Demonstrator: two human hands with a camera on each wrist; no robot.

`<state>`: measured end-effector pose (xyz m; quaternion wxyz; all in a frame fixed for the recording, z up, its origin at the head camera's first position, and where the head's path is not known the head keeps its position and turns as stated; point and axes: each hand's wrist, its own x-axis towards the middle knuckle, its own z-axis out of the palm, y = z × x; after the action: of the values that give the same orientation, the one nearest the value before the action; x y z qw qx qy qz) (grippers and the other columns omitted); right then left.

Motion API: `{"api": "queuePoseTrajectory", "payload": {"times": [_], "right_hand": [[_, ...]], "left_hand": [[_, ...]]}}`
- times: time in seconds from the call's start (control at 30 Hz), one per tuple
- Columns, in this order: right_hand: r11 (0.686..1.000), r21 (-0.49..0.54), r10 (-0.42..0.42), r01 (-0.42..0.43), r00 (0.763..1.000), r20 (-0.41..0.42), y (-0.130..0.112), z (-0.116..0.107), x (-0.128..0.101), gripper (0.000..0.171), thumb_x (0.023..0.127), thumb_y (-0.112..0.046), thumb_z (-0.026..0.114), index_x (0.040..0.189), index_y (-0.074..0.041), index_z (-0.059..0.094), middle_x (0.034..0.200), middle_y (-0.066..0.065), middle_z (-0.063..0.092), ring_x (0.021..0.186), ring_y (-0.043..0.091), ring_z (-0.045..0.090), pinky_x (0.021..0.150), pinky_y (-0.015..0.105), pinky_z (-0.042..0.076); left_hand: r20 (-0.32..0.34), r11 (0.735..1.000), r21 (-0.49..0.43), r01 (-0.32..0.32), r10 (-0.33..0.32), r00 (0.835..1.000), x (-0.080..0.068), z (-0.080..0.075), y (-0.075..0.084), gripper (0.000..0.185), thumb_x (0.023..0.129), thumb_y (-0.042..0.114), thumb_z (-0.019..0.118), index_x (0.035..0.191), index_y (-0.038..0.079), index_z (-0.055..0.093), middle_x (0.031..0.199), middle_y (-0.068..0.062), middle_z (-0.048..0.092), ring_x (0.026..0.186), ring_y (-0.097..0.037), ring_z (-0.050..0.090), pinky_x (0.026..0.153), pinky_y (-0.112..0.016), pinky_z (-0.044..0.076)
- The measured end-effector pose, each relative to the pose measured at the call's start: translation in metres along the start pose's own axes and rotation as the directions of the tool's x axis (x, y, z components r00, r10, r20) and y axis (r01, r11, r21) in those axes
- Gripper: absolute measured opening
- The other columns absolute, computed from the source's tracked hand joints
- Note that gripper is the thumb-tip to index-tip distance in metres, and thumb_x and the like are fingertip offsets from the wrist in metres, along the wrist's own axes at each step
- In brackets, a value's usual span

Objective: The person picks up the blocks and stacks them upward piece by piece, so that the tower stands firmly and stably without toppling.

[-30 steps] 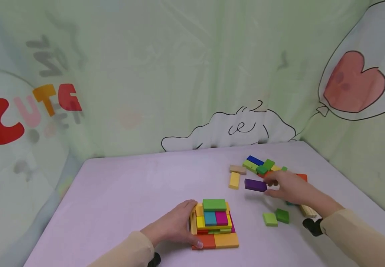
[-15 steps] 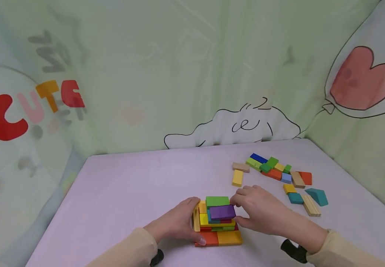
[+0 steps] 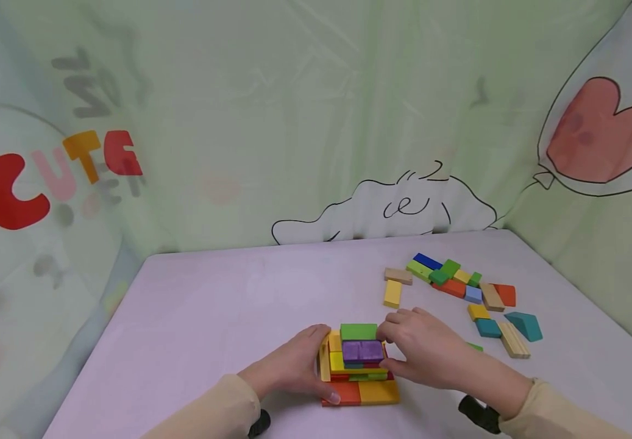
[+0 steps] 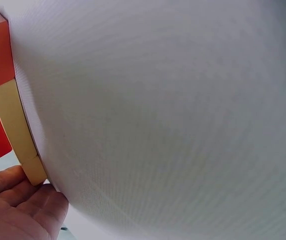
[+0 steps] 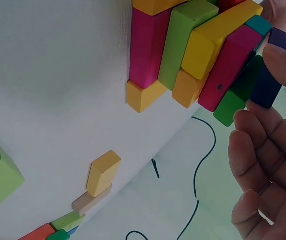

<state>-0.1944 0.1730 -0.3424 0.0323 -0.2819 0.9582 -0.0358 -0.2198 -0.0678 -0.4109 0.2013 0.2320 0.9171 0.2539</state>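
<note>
Right hand (image 3: 422, 353) pinching purple block (image 3: 363, 352) atop stack (image 3: 358, 373); left hand (image 3: 294, 369) spread, bracing stack.

I see painted wooden blocks (image 3: 358, 366), matt, smooth; two loose ones (image 3: 514, 339) bare unpainted wood. Table cover (image 3: 228, 317) is woven cloth, matt lilac.

The head camera looks down from above and behind the block stack (image 3: 358, 366), seeing the whole table (image 3: 228, 311). The left wrist camera sits very low and very close on the stack's left side, filled mostly with table. The right wrist camera looks from the stack's right side, close and tipped sideways. All three views share the stack.
</note>
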Motion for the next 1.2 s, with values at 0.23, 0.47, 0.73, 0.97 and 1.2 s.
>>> {"api": "queuePoseTrajectory", "payload": {"times": [0.23, 0.47, 0.73, 0.97, 1.2], "right_hand": [[0.999, 0.044, 0.013, -0.014, 1.0, 0.019, 0.003, 0.001, 0.001, 0.032, 0.078, -0.036, 0.089, 0.101, -0.018, 0.075, 0.096, -0.005, 0.072, 0.089, 0.013, 0.062, 0.086, 0.045, 0.057], [0.996, 0.091, -0.001, 0.001, 1.0, -0.007, 0.006, -0.001, -0.001, 0.033, 0.078, -0.035, 0.089, 0.102, -0.019, 0.073, 0.097, -0.005, 0.071, 0.089, 0.011, 0.062, 0.085, 0.044, 0.057], [0.992, 0.106, -0.055, 0.062, 0.996, -0.067, 0.009, -0.003, 0.002, 0.07, 0.076, -0.054, 0.086, 0.129, -0.013, 0.064, 0.125, 0.005, 0.065, 0.116, 0.026, 0.058, 0.099, 0.057, 0.054], [0.99, 0.118, -0.071, 0.073, 0.997, -0.02, 0.011, 0.002, 0.009, 0.07, 0.077, -0.054, 0.085, 0.129, -0.011, 0.066, 0.126, 0.007, 0.064, 0.121, 0.029, 0.056, 0.102, 0.059, 0.052], [0.99, 0.126, -0.07, 0.071, 0.997, -0.015, 0.012, 0.002, 0.011, 0.061, 0.08, -0.05, 0.084, 0.125, -0.012, 0.068, 0.125, 0.006, 0.064, 0.12, 0.028, 0.057, 0.103, 0.058, 0.051]], "left_hand": [[-0.003, 1.0, 0.007, 0.003, -0.003, 1.0, 0.0, 0.0, 0.001, 0.106, 0.07, 0.046, 0.093, 0.153, 0.011, 0.038, 0.157, -0.007, 0.043, 0.144, -0.024, 0.044, 0.122, -0.044, 0.038], [-0.014, 1.0, 0.015, -0.01, 0.01, 1.0, -0.002, 0.0, 0.001, 0.108, 0.069, 0.046, 0.094, 0.153, 0.008, 0.038, 0.157, -0.009, 0.044, 0.145, -0.025, 0.043, 0.123, -0.044, 0.037], [-0.015, 1.0, 0.014, -0.008, 0.008, 1.0, -0.001, 0.0, 0.001, 0.106, 0.069, 0.046, 0.094, 0.152, 0.01, 0.039, 0.155, -0.007, 0.045, 0.142, -0.024, 0.045, 0.122, -0.044, 0.039], [-0.008, 1.0, 0.008, 0.0, 0.0, 1.0, 0.0, 0.002, 0.0, 0.107, 0.069, 0.048, 0.093, 0.153, 0.011, 0.037, 0.158, -0.007, 0.043, 0.144, -0.024, 0.044, 0.122, -0.044, 0.038], [-0.01, 1.0, 0.011, 0.001, -0.001, 1.0, 0.0, 0.0, 0.0, 0.106, 0.07, 0.048, 0.093, 0.152, 0.013, 0.038, 0.155, -0.005, 0.044, 0.142, -0.022, 0.045, 0.122, -0.043, 0.039]]}}
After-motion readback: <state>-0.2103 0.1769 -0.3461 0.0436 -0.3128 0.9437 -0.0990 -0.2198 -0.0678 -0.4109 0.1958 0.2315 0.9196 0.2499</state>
